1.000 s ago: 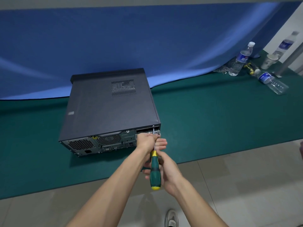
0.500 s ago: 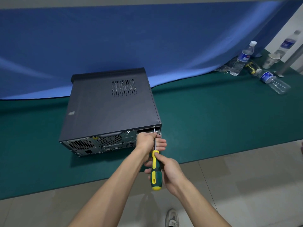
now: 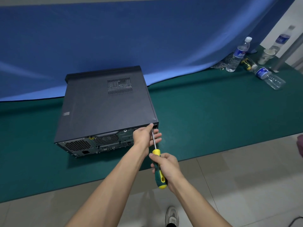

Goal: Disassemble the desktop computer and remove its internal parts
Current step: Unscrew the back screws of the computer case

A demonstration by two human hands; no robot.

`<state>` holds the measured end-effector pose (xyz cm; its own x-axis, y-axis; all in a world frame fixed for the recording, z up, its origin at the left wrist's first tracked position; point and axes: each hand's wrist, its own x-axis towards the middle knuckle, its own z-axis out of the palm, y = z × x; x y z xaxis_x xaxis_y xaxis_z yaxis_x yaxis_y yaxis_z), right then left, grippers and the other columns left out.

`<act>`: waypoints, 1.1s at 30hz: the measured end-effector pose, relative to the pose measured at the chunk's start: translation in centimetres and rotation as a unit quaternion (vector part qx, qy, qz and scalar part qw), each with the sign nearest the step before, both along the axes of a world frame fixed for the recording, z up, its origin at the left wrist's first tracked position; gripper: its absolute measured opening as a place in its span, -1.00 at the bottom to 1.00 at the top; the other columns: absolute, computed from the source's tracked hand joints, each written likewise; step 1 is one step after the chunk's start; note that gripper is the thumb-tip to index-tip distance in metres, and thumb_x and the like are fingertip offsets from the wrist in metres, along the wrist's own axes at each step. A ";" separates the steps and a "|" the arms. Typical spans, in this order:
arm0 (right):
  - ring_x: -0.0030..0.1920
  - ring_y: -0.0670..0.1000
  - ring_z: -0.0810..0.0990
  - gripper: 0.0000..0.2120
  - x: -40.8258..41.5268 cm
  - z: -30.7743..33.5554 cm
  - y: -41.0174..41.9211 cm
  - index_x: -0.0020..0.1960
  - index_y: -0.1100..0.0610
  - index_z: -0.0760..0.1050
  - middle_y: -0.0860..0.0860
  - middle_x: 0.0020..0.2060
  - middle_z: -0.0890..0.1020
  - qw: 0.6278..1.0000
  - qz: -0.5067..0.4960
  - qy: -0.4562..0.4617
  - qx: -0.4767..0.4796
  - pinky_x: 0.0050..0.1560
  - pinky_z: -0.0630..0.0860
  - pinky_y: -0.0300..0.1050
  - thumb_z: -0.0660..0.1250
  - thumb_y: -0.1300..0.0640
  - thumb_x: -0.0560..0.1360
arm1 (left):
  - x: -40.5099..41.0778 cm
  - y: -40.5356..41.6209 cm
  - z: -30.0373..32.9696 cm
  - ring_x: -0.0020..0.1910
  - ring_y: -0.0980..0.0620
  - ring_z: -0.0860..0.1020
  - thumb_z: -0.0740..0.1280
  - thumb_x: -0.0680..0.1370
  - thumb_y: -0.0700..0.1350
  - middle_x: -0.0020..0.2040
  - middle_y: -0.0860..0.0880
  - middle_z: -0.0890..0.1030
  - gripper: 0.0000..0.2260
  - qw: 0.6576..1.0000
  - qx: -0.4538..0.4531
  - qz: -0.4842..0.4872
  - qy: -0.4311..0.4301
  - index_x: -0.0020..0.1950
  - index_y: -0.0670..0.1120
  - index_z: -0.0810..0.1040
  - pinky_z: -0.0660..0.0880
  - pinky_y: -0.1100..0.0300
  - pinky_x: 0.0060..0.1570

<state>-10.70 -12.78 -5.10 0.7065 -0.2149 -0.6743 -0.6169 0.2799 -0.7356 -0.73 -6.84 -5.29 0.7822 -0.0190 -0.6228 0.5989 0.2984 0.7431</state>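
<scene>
A black desktop computer case lies flat on the green mat, its rear panel with vents and ports facing me. My right hand grips the green and yellow handle of a screwdriver. Its metal shaft slants up to the rear panel's top right corner. My left hand rests against that corner, thumb and forefinger pinching the shaft near its tip, the other fingers spread. The tip and any screw are hidden by my fingers.
Water bottles stand and lie at the far right of the mat, beside a paper cup and a metal pole. A blue cloth hangs behind. The mat's near edge meets tiled floor, with my shoe below.
The screwdriver handle has swung down and to the right with my right hand, so the shaft now slants. My left hand's pinching fingers have moved up to the case's corner.
</scene>
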 end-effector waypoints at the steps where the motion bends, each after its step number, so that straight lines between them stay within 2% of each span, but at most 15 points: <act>1: -0.53 -0.04 0.46 -0.74 0.2 -0.2 0.0 -0.25 0.16 0.35 0.06 -0.47 0.53 0.999 -0.002 0.005 -0.040 -0.43 0.40 -0.21 0.44 0.19 0.43 | 0.3 0.0 0.0 -0.43 -0.02 0.61 0.30 0.57 -0.22 -0.24 -0.20 0.59 -0.87 1.000 -0.003 0.011 -0.001 -0.11 -0.28 0.46 0.60 0.12 -0.41; 3: -0.45 -0.02 0.46 -0.71 0.6 -0.2 0.0 -0.25 0.11 0.32 0.03 -0.42 0.52 0.990 0.020 0.020 -0.136 -0.37 0.36 -0.17 0.46 0.13 0.40 | 0.7 0.0 0.0 -0.43 -0.02 0.62 0.30 0.56 -0.27 -0.25 -0.22 0.58 -0.89 1.000 -0.008 0.017 0.000 -0.08 -0.33 0.47 0.61 0.12 -0.38; 6: -0.38 -0.02 0.44 -0.68 0.7 -0.1 -0.2 -0.25 0.05 0.28 -0.02 -0.36 0.51 0.966 0.061 0.043 -0.248 -0.38 0.29 -0.14 0.45 0.05 0.38 | 0.9 0.2 -0.3 -0.39 -0.04 0.63 0.29 0.55 -0.30 -0.25 -0.24 0.60 -0.89 1.000 -0.007 0.016 0.007 -0.08 -0.37 0.49 0.62 0.13 -0.33; 12: -0.40 -0.08 0.37 -0.63 0.7 0.0 -0.6 -0.27 0.01 0.19 -0.09 -0.35 0.44 0.930 0.107 0.058 -0.346 -0.43 0.21 -0.14 0.41 0.00 0.42 | 1.3 -0.2 -0.3 -0.40 -0.06 0.63 0.32 0.54 -0.29 -0.24 -0.25 0.61 -0.89 0.999 -0.024 0.026 0.021 -0.12 -0.35 0.49 0.61 0.13 -0.39; 15: -0.40 -0.06 0.37 -0.62 0.6 0.1 -0.8 -0.27 0.01 0.18 -0.09 -0.34 0.44 0.919 0.118 0.061 -0.371 -0.43 0.21 -0.14 0.40 -0.01 0.43 | 1.2 -0.5 -0.4 -0.42 -0.05 0.63 0.31 0.54 -0.31 -0.25 -0.25 0.60 -0.89 0.998 -0.028 0.046 0.029 -0.06 -0.38 0.49 0.61 0.16 -0.41; 19: -0.30 0.02 0.44 -0.78 0.4 0.6 -1.8 -0.16 -0.01 0.25 -0.11 -0.33 0.45 0.881 0.166 0.063 -0.438 -0.42 0.21 -0.16 0.32 0.04 0.47 | 1.1 -0.5 -0.4 -0.41 -0.07 0.63 0.27 0.55 -0.31 -0.26 -0.27 0.60 -0.90 0.997 -0.050 0.048 0.029 -0.12 -0.34 0.48 0.61 0.14 -0.40; 23: -0.20 0.08 0.47 -0.93 0.5 1.4 -3.1 -0.09 0.02 0.33 -0.07 -0.28 0.47 0.853 0.200 0.059 -0.478 -0.26 0.29 -0.13 0.22 0.13 0.47 | 1.1 0.5 0.3 -0.43 -0.09 0.64 0.22 0.54 -0.31 -0.30 -0.27 0.61 -0.88 0.998 -0.054 0.002 0.029 -0.20 -0.30 0.44 0.62 0.10 -0.38; 26: -0.22 0.10 0.46 -0.98 0.7 2.3 -3.6 -0.13 0.05 0.36 -0.07 -0.32 0.46 0.854 0.188 0.049 -0.483 -0.24 0.30 -0.11 0.18 0.11 0.47 | 1.2 1.7 1.1 -0.35 -0.13 0.65 0.21 0.53 -0.31 -0.26 -0.28 0.63 -0.89 0.998 -0.059 -0.012 0.018 -0.17 -0.32 0.46 0.63 0.07 -0.32; 28: -0.29 0.08 0.44 -0.88 1.1 3.2 -3.8 -0.24 0.06 0.32 -0.06 -0.37 0.46 0.862 0.165 0.032 -0.479 -0.30 0.29 -0.12 0.20 0.07 0.45 | 1.4 2.5 2.0 -0.35 -0.12 0.66 0.23 0.53 -0.31 -0.30 -0.24 0.65 -0.88 0.999 -0.043 -0.017 -0.008 -0.17 -0.33 0.48 0.62 0.10 -0.35; 31: -0.42 0.05 0.33 -0.72 2.4 4.8 -3.7 -0.37 0.08 0.23 -0.06 -0.51 0.37 0.899 0.126 -0.023 -0.419 -0.39 0.25 -0.16 0.28 0.06 0.40 | 1.2 3.1 3.7 -0.38 -0.08 0.65 0.23 0.53 -0.31 -0.32 -0.20 0.65 -0.87 0.989 0.064 -0.100 -0.092 -0.16 -0.33 0.52 0.60 0.12 -0.38; 32: -0.43 0.06 0.32 -0.70 3.0 5.5 -3.6 -0.39 0.08 0.23 -0.05 -0.52 0.35 0.912 0.111 -0.053 -0.391 -0.37 0.28 -0.14 0.31 0.07 0.39 | 1.1 3.2 4.5 -0.41 -0.07 0.63 0.23 0.53 -0.31 -0.32 -0.19 0.64 -0.87 0.974 0.112 -0.143 -0.132 -0.16 -0.31 0.54 0.60 0.09 -0.37; 33: -0.43 0.07 0.33 -0.71 3.6 6.2 -3.5 -0.38 0.08 0.27 -0.04 -0.52 0.37 0.920 0.097 -0.082 -0.371 -0.37 0.32 -0.10 0.34 0.08 0.39 | 0.9 3.3 5.3 -0.40 -0.06 0.61 0.24 0.52 -0.28 -0.31 -0.17 0.64 -0.87 0.945 0.182 -0.196 -0.190 -0.16 -0.26 0.56 0.58 0.07 -0.32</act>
